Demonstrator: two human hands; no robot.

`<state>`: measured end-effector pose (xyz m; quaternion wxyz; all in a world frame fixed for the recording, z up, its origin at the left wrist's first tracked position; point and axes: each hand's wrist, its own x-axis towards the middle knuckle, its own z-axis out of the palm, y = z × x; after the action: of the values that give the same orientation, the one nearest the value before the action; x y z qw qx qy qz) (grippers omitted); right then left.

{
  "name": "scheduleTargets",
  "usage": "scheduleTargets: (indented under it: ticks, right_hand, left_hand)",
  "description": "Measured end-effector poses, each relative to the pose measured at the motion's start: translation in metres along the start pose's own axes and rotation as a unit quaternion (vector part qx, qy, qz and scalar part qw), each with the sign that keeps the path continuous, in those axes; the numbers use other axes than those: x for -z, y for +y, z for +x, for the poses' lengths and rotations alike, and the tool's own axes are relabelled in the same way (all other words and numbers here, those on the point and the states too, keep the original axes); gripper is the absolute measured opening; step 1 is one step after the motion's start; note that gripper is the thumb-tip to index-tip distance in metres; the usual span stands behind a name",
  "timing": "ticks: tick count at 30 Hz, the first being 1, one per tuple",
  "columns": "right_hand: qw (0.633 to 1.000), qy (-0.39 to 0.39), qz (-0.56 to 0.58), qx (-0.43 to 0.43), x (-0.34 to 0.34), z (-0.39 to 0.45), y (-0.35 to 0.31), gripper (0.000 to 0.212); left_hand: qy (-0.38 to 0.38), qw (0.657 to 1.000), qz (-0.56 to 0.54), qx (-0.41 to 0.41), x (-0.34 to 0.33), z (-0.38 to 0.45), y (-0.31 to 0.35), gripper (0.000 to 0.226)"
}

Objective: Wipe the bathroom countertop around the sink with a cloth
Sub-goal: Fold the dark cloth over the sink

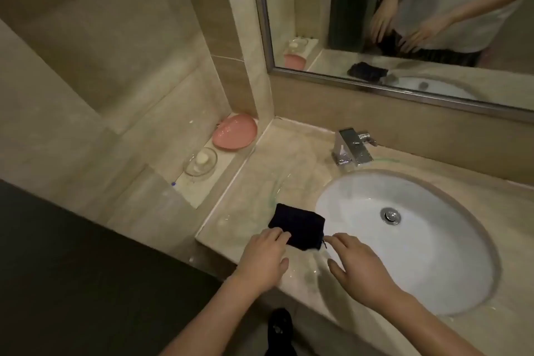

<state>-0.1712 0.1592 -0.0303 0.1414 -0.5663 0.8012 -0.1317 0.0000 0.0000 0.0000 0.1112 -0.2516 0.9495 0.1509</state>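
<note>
Hands: left [261, 261] fingertips on cloth [296, 228], right [357, 267] spread beside | cloth soft, light, limp; press flat | surface [254, 173] wet

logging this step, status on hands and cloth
Left hand open, fingertips on cloth. Right hand open, fingertips at its corner. Cloth folded on countertop left of sink. Nothing in the way.

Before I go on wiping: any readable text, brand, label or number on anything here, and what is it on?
None can be read in this view.
Faucet: no readable marking on its metal.
Dark cloth: a small tab at its near corner, too small to read.
Pink dish and glass soap dish: plain, no print visible.
</note>
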Motion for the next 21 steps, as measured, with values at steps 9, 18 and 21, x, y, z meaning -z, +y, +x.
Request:
scheduleTargets:
  ticks: [9, 18, 21]
  right_hand:
    - [0.994, -0.064, 0.022, -0.089, -0.057, 0.095, -0.04, 0.048]
    - [0.988, -0.056, -0.078, -0.118, -0.088, 0.118, -0.036, 0.044]
    - [0.989, -0.057, -0.031, -0.133, -0.08, 0.121, -0.036, 0.027]
  left_hand:
    - [-0.028, 0.998, -0.052, 0.001, -0.044, 0.068, -0.075, 0.059]
    - [0.018, 0.977, -0.19, 0.096, -0.062, 0.094, -0.075, 0.057]
    - [0.045, 0.97, -0.217, 0.103, -0.061, 0.093, -0.074, 0.047]
